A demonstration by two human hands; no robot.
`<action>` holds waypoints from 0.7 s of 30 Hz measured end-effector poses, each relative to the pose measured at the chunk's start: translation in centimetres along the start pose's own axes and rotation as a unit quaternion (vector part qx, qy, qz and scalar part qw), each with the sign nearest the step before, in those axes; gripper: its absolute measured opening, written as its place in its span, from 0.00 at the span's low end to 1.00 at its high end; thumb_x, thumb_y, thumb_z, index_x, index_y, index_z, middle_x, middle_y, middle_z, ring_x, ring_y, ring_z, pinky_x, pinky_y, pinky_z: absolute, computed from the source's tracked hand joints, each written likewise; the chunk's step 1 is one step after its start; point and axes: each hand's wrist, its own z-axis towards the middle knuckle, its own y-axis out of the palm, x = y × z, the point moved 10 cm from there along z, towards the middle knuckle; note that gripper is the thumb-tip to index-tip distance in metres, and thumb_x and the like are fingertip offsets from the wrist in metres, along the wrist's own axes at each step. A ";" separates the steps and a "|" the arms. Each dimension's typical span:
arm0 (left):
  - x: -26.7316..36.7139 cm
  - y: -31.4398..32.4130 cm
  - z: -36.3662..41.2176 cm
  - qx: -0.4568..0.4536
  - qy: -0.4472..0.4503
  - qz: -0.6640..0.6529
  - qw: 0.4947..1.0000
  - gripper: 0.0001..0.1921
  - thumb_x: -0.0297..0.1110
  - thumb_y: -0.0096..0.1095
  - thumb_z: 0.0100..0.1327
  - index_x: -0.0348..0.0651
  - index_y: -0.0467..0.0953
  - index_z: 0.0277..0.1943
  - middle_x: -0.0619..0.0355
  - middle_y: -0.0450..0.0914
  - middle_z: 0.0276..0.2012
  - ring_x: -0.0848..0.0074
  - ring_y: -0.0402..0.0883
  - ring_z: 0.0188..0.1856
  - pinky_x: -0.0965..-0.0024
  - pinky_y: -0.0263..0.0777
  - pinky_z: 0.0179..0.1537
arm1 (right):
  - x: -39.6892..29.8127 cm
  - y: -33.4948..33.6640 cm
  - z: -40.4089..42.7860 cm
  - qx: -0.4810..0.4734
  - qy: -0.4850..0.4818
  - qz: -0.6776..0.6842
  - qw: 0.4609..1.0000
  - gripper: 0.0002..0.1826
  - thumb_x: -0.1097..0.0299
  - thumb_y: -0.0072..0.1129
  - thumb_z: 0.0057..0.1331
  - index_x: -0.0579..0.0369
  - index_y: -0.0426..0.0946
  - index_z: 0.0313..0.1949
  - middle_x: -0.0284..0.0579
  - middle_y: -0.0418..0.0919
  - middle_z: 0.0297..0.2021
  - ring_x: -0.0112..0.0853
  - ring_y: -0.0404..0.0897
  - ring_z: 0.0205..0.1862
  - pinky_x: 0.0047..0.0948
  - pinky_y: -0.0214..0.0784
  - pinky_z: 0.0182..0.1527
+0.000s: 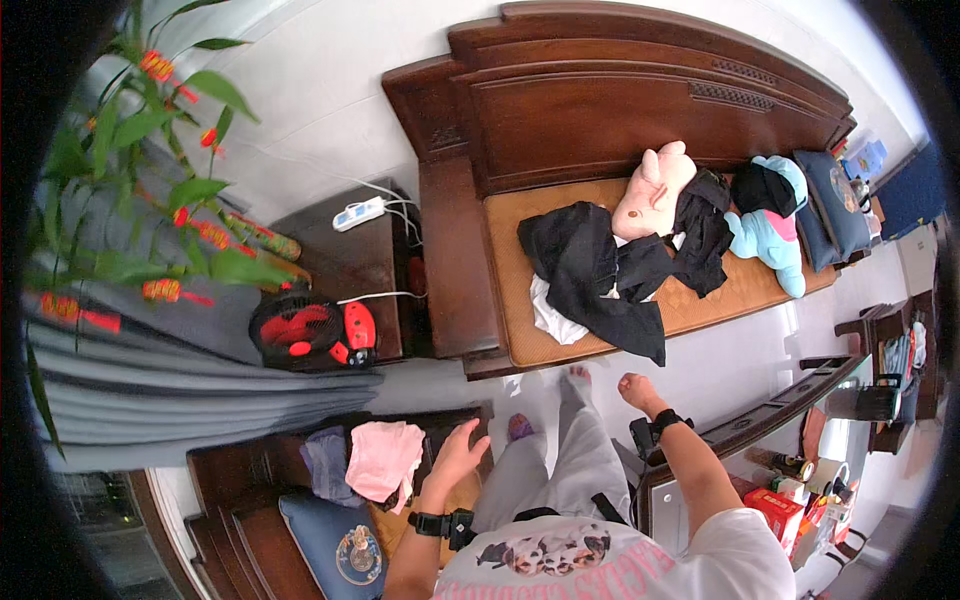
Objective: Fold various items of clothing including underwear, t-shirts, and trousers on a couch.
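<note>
My left hand (460, 452) is held out with its fingers apart and holds nothing. A folded pink garment (384, 459) lies just beyond it on a wooden seat, touching a folded blue-grey garment (328, 465). My right hand (637, 391) is loosely curled over the floor in front of the wooden sofa, and nothing shows in it. Black clothes (592, 262) lie in a heap on the sofa's tan seat mat (506, 262), partly over a white garment (555, 315). A pink plush toy (651, 191) rests behind the heap, beside another black garment (701, 247).
A light-blue plush toy (769, 244) and blue cushions (829, 202) sit at the sofa's far end. A red and black fan (296, 328) and a power strip (360, 214) stand at the left. At the right is a glass-topped table (757, 442) with red boxes (775, 516).
</note>
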 end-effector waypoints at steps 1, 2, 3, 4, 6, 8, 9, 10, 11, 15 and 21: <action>0.7 0.3 0.8 -0.014 -0.004 0.014 1.000 0.25 0.40 0.55 0.57 0.34 0.64 0.55 0.41 0.69 0.51 0.55 0.67 0.54 0.64 0.60 0.55 | 0.1 -0.2 1.3 0.006 0.002 0.010 1.000 0.08 0.67 0.49 0.52 0.57 0.74 0.28 0.55 0.76 0.25 0.48 0.76 0.31 0.37 0.69 0.35; 1.4 0.6 1.6 -0.016 0.004 0.014 1.000 0.25 0.41 0.55 0.57 0.34 0.64 0.54 0.41 0.69 0.51 0.55 0.67 0.54 0.64 0.61 0.54 | 0.5 -0.3 2.8 -0.005 0.011 0.032 0.999 0.08 0.67 0.50 0.52 0.58 0.74 0.28 0.54 0.77 0.25 0.46 0.77 0.32 0.37 0.70 0.35; 1.8 0.8 2.1 -0.021 0.001 0.019 1.000 0.25 0.41 0.55 0.57 0.34 0.64 0.54 0.41 0.69 0.51 0.55 0.67 0.54 0.64 0.61 0.54 | 0.5 -0.3 4.3 -0.008 0.016 0.038 0.999 0.08 0.67 0.50 0.52 0.58 0.74 0.28 0.54 0.77 0.25 0.46 0.77 0.32 0.37 0.70 0.35; 2.0 1.1 2.8 -0.030 -0.010 0.021 0.999 0.25 0.41 0.55 0.57 0.34 0.64 0.54 0.41 0.69 0.50 0.55 0.68 0.53 0.64 0.61 0.54 | 0.1 -1.1 5.9 0.007 0.028 0.049 0.998 0.09 0.66 0.48 0.53 0.57 0.74 0.28 0.56 0.76 0.26 0.50 0.76 0.33 0.40 0.69 0.37; 2.3 2.0 4.3 -0.043 -0.033 0.030 0.998 0.25 0.41 0.55 0.57 0.34 0.65 0.53 0.41 0.70 0.50 0.55 0.68 0.53 0.64 0.62 0.54 | 1.0 -2.6 9.3 0.035 0.030 0.086 0.995 0.10 0.65 0.48 0.54 0.57 0.73 0.28 0.57 0.76 0.28 0.52 0.75 0.35 0.42 0.68 0.39; 2.4 3.2 5.6 -0.056 -0.057 0.022 0.997 0.25 0.42 0.55 0.57 0.33 0.65 0.53 0.42 0.70 0.50 0.55 0.69 0.52 0.64 0.62 0.53 | 3.0 -3.9 12.8 0.049 0.051 0.101 0.992 0.09 0.65 0.49 0.54 0.58 0.73 0.28 0.57 0.76 0.28 0.52 0.75 0.35 0.42 0.68 0.39; 2.6 3.8 6.4 -0.069 -0.079 0.015 0.994 0.25 0.42 0.55 0.57 0.33 0.65 0.53 0.42 0.70 0.50 0.55 0.69 0.52 0.64 0.62 0.53 | 4.2 -4.8 14.6 0.063 0.065 0.112 0.990 0.09 0.65 0.50 0.54 0.58 0.73 0.28 0.57 0.76 0.29 0.51 0.75 0.35 0.42 0.69 0.39; 2.7 4.5 7.1 -0.076 -0.079 0.018 0.994 0.25 0.42 0.55 0.57 0.33 0.65 0.53 0.42 0.70 0.50 0.55 0.69 0.52 0.64 0.62 0.53 | 5.1 -6.2 16.1 0.090 0.064 0.113 0.987 0.09 0.65 0.50 0.54 0.58 0.73 0.29 0.57 0.76 0.29 0.51 0.75 0.35 0.42 0.68 0.38; 2.5 5.1 7.8 -0.081 -0.093 0.020 0.992 0.25 0.42 0.55 0.57 0.33 0.65 0.53 0.42 0.70 0.50 0.56 0.69 0.52 0.64 0.63 0.53 | 6.0 -7.7 17.5 0.118 0.064 0.113 0.984 0.10 0.64 0.51 0.54 0.59 0.73 0.29 0.57 0.76 0.29 0.51 0.75 0.34 0.42 0.68 0.37; 3.3 7.7 12.1 -0.101 -0.128 0.038 0.986 0.25 0.41 0.55 0.57 0.33 0.66 0.53 0.43 0.71 0.49 0.56 0.69 0.52 0.64 0.63 0.52 | 12.3 -12.0 22.7 0.161 0.131 0.087 0.974 0.12 0.63 0.50 0.56 0.60 0.74 0.31 0.59 0.76 0.30 0.52 0.76 0.33 0.44 0.68 0.36; 5.9 11.6 18.0 -0.110 -0.143 0.006 0.984 0.23 0.38 0.55 0.57 0.33 0.66 0.53 0.43 0.71 0.49 0.57 0.69 0.52 0.65 0.62 0.53 | 19.1 -17.2 29.8 0.237 0.116 0.050 0.963 0.16 0.64 0.54 0.53 0.59 0.71 0.40 0.58 0.74 0.33 0.51 0.72 0.39 0.43 0.64 0.44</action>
